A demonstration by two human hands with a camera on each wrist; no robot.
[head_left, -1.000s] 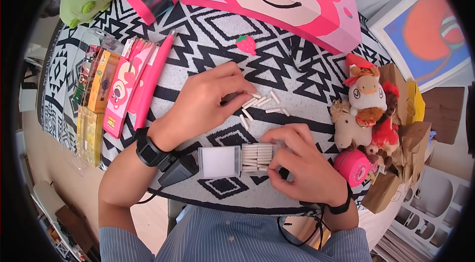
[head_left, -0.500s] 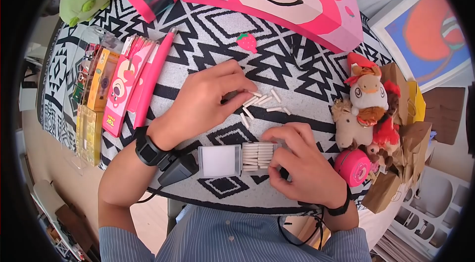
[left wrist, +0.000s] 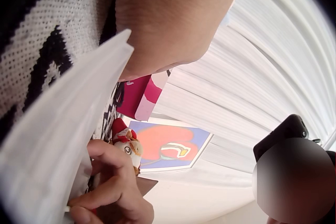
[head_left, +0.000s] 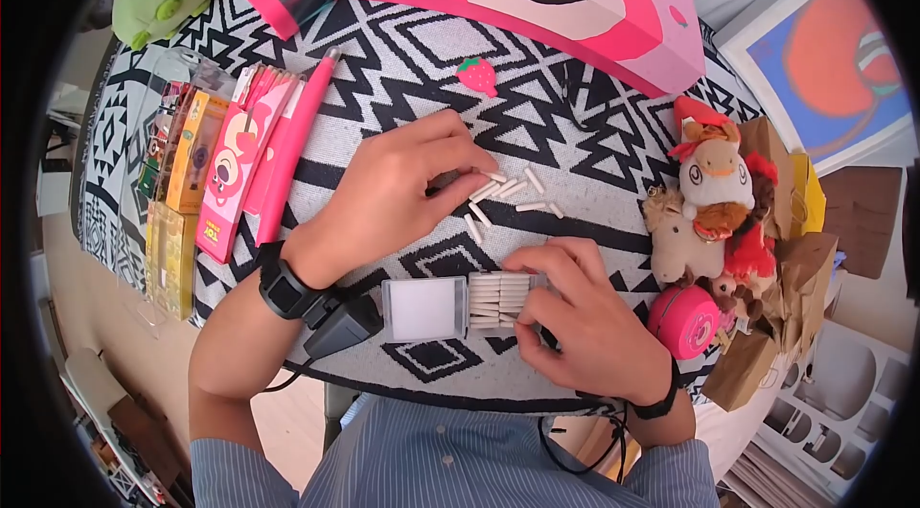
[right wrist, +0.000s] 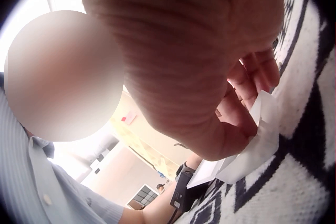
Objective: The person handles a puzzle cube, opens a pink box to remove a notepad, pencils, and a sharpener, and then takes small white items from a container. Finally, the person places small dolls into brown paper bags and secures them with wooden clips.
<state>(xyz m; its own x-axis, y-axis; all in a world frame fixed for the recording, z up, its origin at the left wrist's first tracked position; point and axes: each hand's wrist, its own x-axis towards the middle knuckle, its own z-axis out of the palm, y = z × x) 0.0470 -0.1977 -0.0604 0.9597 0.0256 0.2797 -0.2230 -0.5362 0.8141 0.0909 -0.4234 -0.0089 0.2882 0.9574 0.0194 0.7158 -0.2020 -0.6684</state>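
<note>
My left hand [head_left: 407, 182] reaches over the cloth, its thumb and index fingertip pinching a short white stick [head_left: 495, 178] at the edge of a loose scatter. Several more white sticks [head_left: 535, 182] lie just right of and below those fingertips. Nearer my body sits a small clear plastic box [right wrist: 261, 142], hinged open, its lid [head_left: 424, 310] flat to the left. Rows of white sticks [head_left: 496, 295] fill the box. With thumb and fingers my right hand [head_left: 589, 326] grips the box by its right side, hiding that edge. In the left wrist view the lid stands large in front.
On the patterned cloth [head_left: 422, 187] lie a pink strawberry piece [head_left: 477, 77], a big pink bear box [head_left: 537, 5] at the back, pencil packs [head_left: 240, 158] at left. Plush toys [head_left: 709, 192] and a round pink case [head_left: 682, 323] stand right. A black cable [head_left: 585, 105] lies behind.
Both hands keep nearly the same pose and places; the view shifts slightly. The scattered sticks and the filled box look unchanged.
</note>
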